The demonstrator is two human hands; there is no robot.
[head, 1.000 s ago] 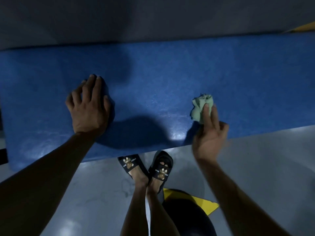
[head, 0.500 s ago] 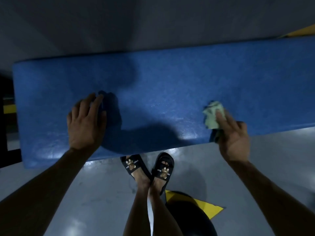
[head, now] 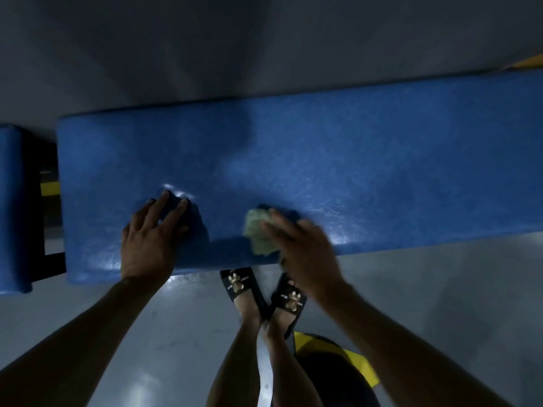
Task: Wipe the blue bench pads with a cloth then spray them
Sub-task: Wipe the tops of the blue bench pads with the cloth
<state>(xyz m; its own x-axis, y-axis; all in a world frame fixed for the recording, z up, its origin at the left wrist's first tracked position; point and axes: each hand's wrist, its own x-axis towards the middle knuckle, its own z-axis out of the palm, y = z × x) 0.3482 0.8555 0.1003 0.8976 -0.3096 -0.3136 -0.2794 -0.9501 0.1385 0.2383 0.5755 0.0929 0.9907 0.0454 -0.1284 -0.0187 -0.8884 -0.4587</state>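
Wiping is under way: the right hand (head: 305,248) clutches the bunched cloth (head: 258,235) against the blue pad's (head: 352,160) near edge, left hand (head: 150,239) lies flat with straight fingers, and unwiped stretches probably come next.

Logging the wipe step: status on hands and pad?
Left hand flat on blue pad. Right hand presses green cloth at near edge, blurred. Nothing in the way.

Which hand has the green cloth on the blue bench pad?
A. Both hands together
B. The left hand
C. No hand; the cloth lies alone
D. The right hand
D: the right hand holds the green cloth against the blue bench pad, while the left hand rests flat on the pad without any cloth.
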